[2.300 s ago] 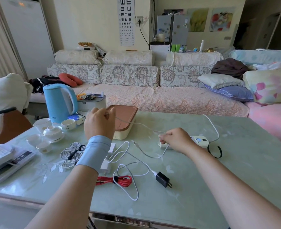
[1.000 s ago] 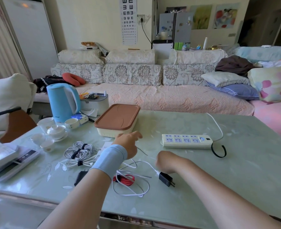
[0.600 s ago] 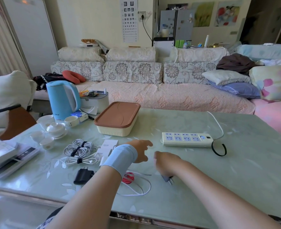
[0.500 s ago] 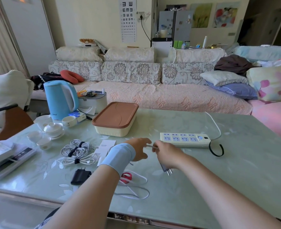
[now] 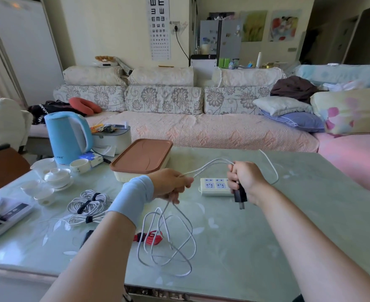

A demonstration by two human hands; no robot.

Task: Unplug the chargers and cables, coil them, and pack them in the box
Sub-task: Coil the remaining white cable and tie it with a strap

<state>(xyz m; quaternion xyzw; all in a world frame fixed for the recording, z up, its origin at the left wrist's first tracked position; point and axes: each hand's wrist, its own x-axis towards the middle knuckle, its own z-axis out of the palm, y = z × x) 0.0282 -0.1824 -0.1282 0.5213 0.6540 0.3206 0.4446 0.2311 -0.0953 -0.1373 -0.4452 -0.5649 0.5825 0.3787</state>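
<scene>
The white cable (image 5: 167, 234) is hanging in loose loops onto the worktop (image 5: 288, 225). The left hand (image 5: 171, 183) is grasping its strands, and the right hand (image 5: 244, 177) is gripping the black charger (image 5: 239, 194) while hiding part of the power strip (image 5: 212, 185). The lidded box (image 5: 141, 156) is sitting behind them, with a sofa (image 5: 201, 131) beyond.

You're gripping the black charger (image 5: 239, 196) in your right hand (image 5: 245, 178), prongs pointing down, and pinching its white cable (image 5: 201, 168) in your left hand (image 5: 171, 184). Cable's spanning between both fists, the rest hanging in loose loops onto the table (image 5: 266, 236). Power strip (image 5: 212, 186) is sitting just behind your hands.
</scene>
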